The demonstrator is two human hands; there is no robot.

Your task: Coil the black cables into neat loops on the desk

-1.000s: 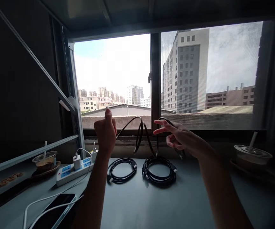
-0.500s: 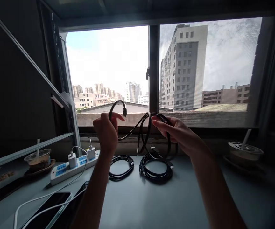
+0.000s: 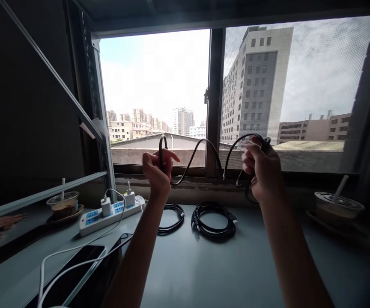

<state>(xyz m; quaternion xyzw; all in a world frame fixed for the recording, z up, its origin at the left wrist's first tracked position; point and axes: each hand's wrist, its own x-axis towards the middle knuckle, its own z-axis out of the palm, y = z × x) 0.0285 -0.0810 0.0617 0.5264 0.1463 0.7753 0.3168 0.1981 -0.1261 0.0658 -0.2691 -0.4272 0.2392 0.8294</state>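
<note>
A black cable [image 3: 199, 144] hangs in loose waves between my two hands, above the table. My left hand [image 3: 159, 171] is closed around one end portion, which arches up over the fingers. The cable's other part is gripped by my right hand [image 3: 264, 171], with bunched loops partly hidden behind the fingers. Below, on the table, lie two coiled black cables: a smaller coil [image 3: 174, 231] near my left forearm, partly covered by it, and a thicker coil [image 3: 215, 235] to its right with connectors showing.
A white power strip [image 3: 112, 216] with two plugged chargers stands at left. White cords run past a phone [image 3: 66, 273]. Lidded drink cups stand left [image 3: 63, 207] and right [image 3: 339, 205]. Another person's hand [image 3: 0, 224] rests at far left. A window lies behind.
My right hand has moved right and curled its fingers around the cable. The hanging loops between my hands have drawn out into wider waves. The view has shifted slightly.
</note>
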